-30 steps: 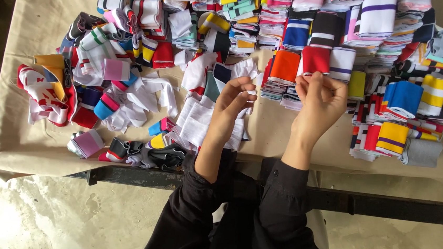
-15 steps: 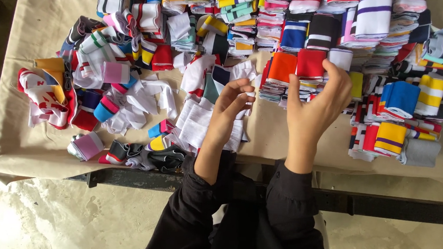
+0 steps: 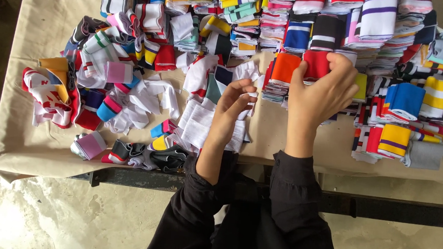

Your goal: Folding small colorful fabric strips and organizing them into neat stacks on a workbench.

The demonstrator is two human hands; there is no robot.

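Right hand (image 3: 321, 93) has moved from mid-worktop up to the sorted stacks, fingers now pinching the red knit piece (image 3: 317, 64) beside the orange piece (image 3: 286, 67). Left hand (image 3: 236, 102) hovers loosely curled, holding nothing, over white pieces (image 3: 200, 125) near the worktop (image 3: 19, 145) front edge.

This looked like a garment workshop. A table (image 3: 293, 151) draped in beige cloth carried sorted stacks of knit collar pieces (image 3: 345, 23) along its far edge and a loose heap of them (image 3: 130, 80) toward its left edge, above a bare concrete floor (image 3: 40, 215).
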